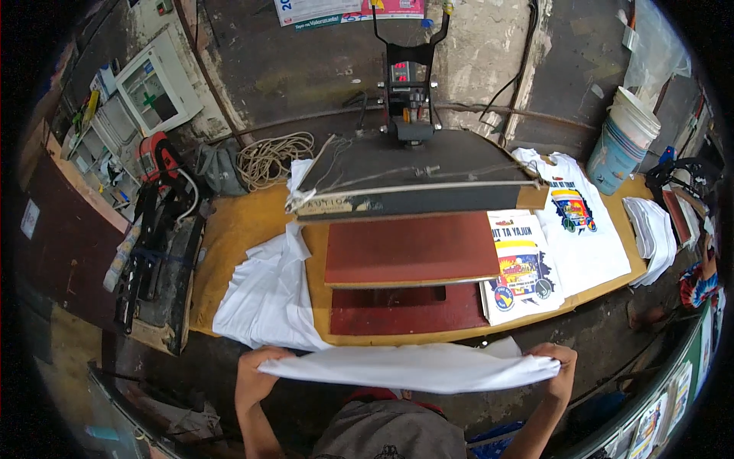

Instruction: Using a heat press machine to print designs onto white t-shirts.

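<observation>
- Grey shirt front is nearest the lens in the head view, below and between the two sets of fingers. Soft knit by the look of it.
- Left hand: fingers closed on one end of the white cloth. Right hand: same grip, other end. Fingertips partly hidden in the fabric.
- Cloth spans between the fingers, in front of the table's near edge. Long narrow band, upper edge fairly straight, lower edge sagging a little, shallow creases. Probably a garment; can't confirm.
- Step in hand looks like spreading the cloth. To do it well: equal pull both sides, fingers level, enough tension to flatten creases without stretching the knit. Check for folds mid-span.
- Beyond the fingers, centred: smooth red-brown board, flat rectangle, with a dark upper plate above it. Looks like a heat press; I'd treat the plate as hot and keep fingers clear.
- Just beyond the left fingers: crumpled white fabric, limp, loose folds, on the yellow-brown table. Can't tell if it touches the held cloth.
- Beyond the right fingers: flat printed sheets, crisp edges; farther out, a white printed shirt laid flat.
</observation>
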Tool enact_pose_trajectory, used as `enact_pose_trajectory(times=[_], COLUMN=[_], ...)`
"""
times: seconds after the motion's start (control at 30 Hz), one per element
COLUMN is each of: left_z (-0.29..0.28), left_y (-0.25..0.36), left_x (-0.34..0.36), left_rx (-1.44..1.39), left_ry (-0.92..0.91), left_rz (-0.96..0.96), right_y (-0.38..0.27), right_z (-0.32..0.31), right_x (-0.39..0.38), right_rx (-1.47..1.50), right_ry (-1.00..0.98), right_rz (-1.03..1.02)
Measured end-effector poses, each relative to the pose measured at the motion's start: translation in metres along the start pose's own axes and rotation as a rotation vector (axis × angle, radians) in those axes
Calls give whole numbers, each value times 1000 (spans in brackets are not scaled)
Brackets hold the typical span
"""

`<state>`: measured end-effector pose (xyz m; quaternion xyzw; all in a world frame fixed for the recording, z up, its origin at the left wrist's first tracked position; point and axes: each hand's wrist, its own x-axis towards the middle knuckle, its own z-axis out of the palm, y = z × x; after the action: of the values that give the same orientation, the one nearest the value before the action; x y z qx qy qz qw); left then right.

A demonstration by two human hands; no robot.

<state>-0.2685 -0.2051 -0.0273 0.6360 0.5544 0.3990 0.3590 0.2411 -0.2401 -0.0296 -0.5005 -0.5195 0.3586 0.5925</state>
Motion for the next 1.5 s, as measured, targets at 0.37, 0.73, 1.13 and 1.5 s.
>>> enact_pose_trajectory(times=[0.37,0.73,1.13,1.5], left_z=[33,45,15,48], left_y=[-88,-34,-2,-49], left_x=[170,85,83,94], left_rx=[-793,-792,-723,-818], left_ry=[-124,142,314,69], left_rz=[-519,-415,-188,-266], right_y=[97,36,-1,93], right_z=[11,31,13,4], right_x=[180,109,149,135], right_rx=[206,239,202,175], right_ry=[-125,36,37,-85], right_rz=[689,451,266,375])
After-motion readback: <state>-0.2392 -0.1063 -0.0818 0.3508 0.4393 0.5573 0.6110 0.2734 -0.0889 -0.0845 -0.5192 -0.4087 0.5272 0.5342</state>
